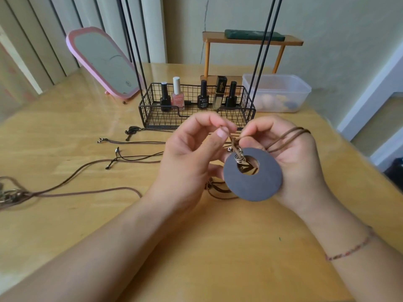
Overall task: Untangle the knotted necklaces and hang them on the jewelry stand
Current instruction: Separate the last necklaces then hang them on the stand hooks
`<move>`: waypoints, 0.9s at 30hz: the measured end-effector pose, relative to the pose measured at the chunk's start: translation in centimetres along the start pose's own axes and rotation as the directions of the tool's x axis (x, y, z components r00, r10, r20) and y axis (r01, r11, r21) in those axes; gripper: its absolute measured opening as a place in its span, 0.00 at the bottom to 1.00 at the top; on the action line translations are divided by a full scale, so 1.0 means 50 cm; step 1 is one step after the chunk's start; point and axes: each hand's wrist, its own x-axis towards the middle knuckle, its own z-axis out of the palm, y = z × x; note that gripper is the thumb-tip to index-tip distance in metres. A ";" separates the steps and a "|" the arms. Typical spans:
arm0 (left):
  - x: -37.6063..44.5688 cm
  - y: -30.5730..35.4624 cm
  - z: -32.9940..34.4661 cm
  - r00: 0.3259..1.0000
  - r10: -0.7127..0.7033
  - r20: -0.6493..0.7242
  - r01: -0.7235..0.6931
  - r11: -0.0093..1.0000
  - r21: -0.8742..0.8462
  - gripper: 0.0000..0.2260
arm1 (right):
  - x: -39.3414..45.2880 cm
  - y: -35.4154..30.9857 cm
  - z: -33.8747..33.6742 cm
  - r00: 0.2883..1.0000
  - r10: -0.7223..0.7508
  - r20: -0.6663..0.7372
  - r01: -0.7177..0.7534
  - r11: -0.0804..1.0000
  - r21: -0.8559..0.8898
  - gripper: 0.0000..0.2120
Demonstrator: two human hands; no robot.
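Head view: pendant (253,179) between hands (218,153)

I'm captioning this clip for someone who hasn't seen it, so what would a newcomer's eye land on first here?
First, the grey disc pendant held up at centre, its brown cord pinched by the left hand and looped round the right hand. Behind them stands a black wire basket of nail polish bottles, with a pink mirror leaning at back left. More cords trail over the wooden table on the left.
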 end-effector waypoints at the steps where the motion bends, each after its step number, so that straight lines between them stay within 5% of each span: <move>1: 0.001 0.001 -0.002 0.999 -0.039 -0.005 0.039 0.998 -0.048 0.03 | -0.001 0.002 0.000 0.999 -0.031 0.018 0.031 0.998 -0.049 0.07; 6: 0.004 -0.006 -0.001 0.987 -0.157 0.047 0.162 0.978 -0.132 0.04 | -0.007 0.012 -0.007 0.989 -0.090 0.115 0.109 0.979 -0.172 0.06; 14: -0.011 -0.013 0.006 0.976 -0.188 0.112 0.184 0.982 0.051 0.05 | -0.007 0.008 -0.010 0.968 -0.220 0.121 0.243 0.942 -0.233 0.06; 23: -0.027 -0.005 0.006 0.963 0.227 0.145 -0.259 0.931 0.259 0.04 | -0.011 0.002 -0.014 0.990 -0.132 0.054 0.141 0.966 -0.216 0.06; 27: -0.019 -0.002 -0.004 0.955 0.242 0.170 -0.280 0.925 0.257 0.01 | -0.009 0.003 -0.018 0.997 -0.033 0.075 0.044 0.987 -0.155 0.04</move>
